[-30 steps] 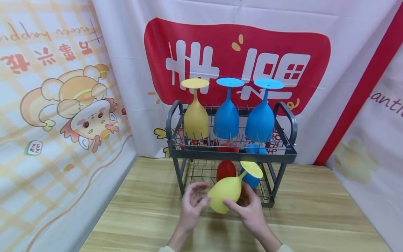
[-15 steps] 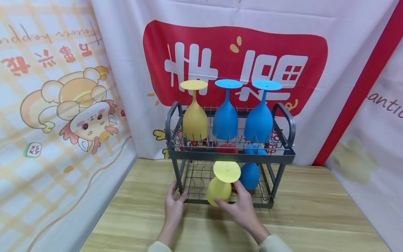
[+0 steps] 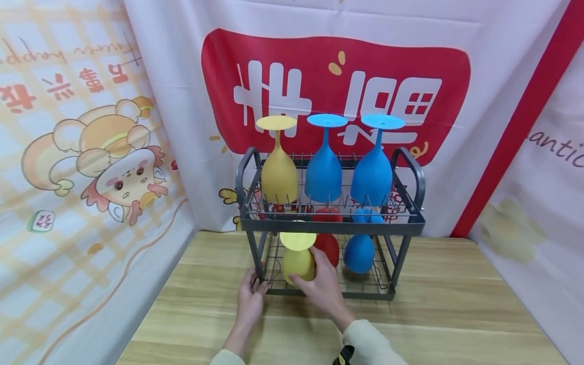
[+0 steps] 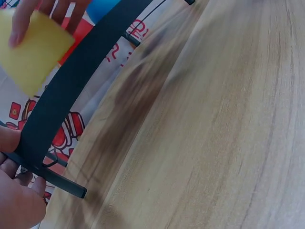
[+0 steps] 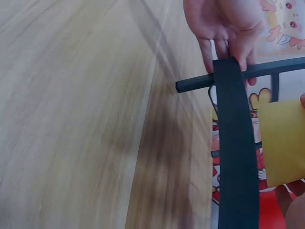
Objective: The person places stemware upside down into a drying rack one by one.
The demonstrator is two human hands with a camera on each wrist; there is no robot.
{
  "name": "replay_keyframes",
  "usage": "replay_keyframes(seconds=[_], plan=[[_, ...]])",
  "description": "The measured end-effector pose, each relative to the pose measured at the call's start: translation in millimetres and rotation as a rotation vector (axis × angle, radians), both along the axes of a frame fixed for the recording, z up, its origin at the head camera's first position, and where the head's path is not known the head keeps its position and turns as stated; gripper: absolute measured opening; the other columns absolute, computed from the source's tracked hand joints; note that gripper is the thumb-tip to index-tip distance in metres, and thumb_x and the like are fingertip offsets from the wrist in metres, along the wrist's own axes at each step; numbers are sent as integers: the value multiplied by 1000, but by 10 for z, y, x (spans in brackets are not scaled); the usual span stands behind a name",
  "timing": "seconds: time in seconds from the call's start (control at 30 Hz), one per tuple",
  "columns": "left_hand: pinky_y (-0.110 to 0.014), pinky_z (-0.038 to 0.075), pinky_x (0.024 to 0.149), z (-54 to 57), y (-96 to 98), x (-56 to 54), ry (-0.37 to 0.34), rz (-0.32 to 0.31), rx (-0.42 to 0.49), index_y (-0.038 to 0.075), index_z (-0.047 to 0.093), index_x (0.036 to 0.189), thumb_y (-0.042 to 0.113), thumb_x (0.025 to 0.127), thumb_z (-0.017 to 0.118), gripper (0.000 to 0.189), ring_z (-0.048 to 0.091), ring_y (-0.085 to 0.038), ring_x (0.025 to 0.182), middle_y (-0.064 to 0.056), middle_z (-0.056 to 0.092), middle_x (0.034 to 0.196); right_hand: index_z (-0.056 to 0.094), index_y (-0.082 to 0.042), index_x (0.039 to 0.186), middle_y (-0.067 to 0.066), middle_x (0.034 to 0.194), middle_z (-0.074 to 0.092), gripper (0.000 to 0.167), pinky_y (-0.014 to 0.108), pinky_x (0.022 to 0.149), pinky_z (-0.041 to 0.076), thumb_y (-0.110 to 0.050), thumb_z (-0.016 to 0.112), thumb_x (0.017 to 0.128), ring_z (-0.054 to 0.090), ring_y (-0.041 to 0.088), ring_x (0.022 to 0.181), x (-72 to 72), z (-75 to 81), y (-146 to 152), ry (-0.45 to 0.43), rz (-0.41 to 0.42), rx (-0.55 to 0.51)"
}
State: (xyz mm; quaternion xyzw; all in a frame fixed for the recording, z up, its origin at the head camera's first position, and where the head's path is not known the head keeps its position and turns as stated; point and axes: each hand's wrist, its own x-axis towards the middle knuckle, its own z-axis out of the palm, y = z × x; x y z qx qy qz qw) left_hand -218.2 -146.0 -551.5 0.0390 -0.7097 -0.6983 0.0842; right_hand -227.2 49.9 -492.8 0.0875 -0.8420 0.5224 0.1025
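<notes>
A yellow plastic goblet (image 3: 297, 264) hangs upside down within the lower tier of a dark metal rack (image 3: 333, 226), its foot upward. My right hand (image 3: 323, 288) grips its bowl from the right, thumb in front. My left hand (image 3: 251, 298) holds the rack's front left leg near the bottom; in the right wrist view the left hand's (image 5: 228, 26) thumb and fingers wrap that corner. The goblet's bowl (image 4: 35, 50) shows above the lower front bar in the left wrist view. Right of it on the lower tier stand a red goblet (image 3: 327, 249) and a blue goblet (image 3: 359, 254), both inverted.
On the upper tier, another yellow goblet (image 3: 279, 177) and two blue goblets, one in the middle (image 3: 324, 177) and one at right (image 3: 371, 177), stand inverted among wire prongs. The rack sits on a wooden table (image 3: 456, 304) against a printed cloth backdrop (image 3: 173, 101).
My right hand has turned the yellow goblet foot-up and carried it left and forward into the lower tier. My left hand has left the goblet and taken hold of the rack's leg.
</notes>
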Motion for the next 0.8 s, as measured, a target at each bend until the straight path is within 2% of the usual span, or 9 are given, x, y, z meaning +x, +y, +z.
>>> replay_keyframes(seconds=[0.2, 0.4, 0.57, 0.8], plan=[[-51, 40, 122, 7, -3, -8, -6, 2, 7, 9, 45, 159, -8, 99, 54, 62, 42, -47, 153, -25, 37, 168, 45, -20, 155, 6, 146, 59, 83, 56, 104, 59, -30, 90, 86, 60, 28, 127, -197, -108, -159, -47, -29, 28], [-53, 38, 123, 25, -12, -23, -15, 8, -3, 10, 48, 157, -9, 99, 55, 62, 40, -49, 153, -25, 39, 167, 45, -18, 156, 8, 147, 60, 83, 57, 105, 58, -30, 89, 87, 62, 29, 124, -378, -222, -247, -73, -48, 41], [-54, 36, 125, 33, -30, -17, -24, 16, -5, 11, 49, 157, -8, 99, 55, 61, 39, -47, 154, -24, 39, 167, 43, -20, 158, 9, 151, 58, 85, 58, 107, 57, -33, 88, 87, 62, 31, 126, -434, -276, -307, -86, -61, 41], [-54, 36, 124, 14, -13, -17, -36, 6, -8, 9, 47, 158, -8, 100, 56, 61, 39, -47, 154, -24, 40, 166, 40, -22, 161, 10, 152, 59, 88, 57, 110, 55, -36, 88, 88, 64, 32, 129, -437, -329, -310, -100, -106, 120]])
